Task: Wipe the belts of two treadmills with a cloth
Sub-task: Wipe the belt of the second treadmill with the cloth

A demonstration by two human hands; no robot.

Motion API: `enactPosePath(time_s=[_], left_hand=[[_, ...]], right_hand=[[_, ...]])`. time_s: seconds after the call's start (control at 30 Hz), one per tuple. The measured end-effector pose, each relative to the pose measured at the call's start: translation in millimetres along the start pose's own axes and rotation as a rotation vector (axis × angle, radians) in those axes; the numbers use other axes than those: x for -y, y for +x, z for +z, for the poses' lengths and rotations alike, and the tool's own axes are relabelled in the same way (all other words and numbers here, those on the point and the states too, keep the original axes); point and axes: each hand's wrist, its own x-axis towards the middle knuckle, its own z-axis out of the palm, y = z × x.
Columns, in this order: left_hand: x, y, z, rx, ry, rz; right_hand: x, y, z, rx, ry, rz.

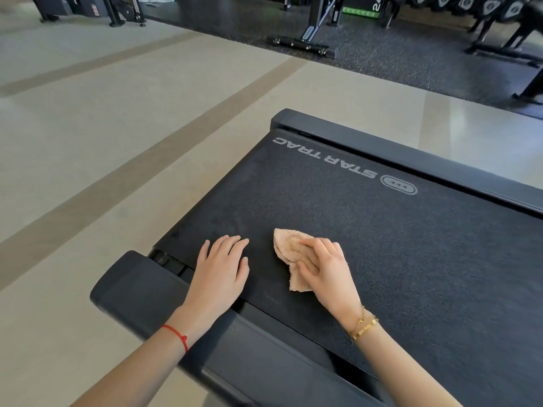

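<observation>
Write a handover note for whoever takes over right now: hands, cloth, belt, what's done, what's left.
Left hand: flat on the belt near its rear corner, fingers straight, holding nothing.
Right hand: presses the peach cloth onto the belt, thumb and fingers curled into its folds.
Cloth: bunched, on the belt just right of the left hand, near the rear end.
Done: wiping of this treadmill is under way; how much is covered cannot be told.
Left: the rest of this belt, toward the STAR TRAC logo and beyond, then the second treadmill, not in view.
</observation>
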Motion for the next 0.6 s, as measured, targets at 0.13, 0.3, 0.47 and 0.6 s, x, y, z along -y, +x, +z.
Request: enactPosePath(time_s=[0.13,0.3,0.47,0.6], left_hand=[[12.2,1.5,-15.2,-0.029,-0.024,-0.015],[36.1,11.6,-45.1,-0.03,-0.04,-0.053],[50.8,22.6,-105.2,-0.05,-0.062,-0.133],[51.8,23.6,-170.1,-0.054,-0.091,-0.196]], right_hand=[[19.4,5.7,1.9,0.015,0.035,-0.017],[52.0,36.7,3.7,0.03,0.064,-0.049],[98.7,70.4,-8.5,0.04,0.115,-0.057],[145.2,88.2,-37.6,0.088,0.116,-0.057]])
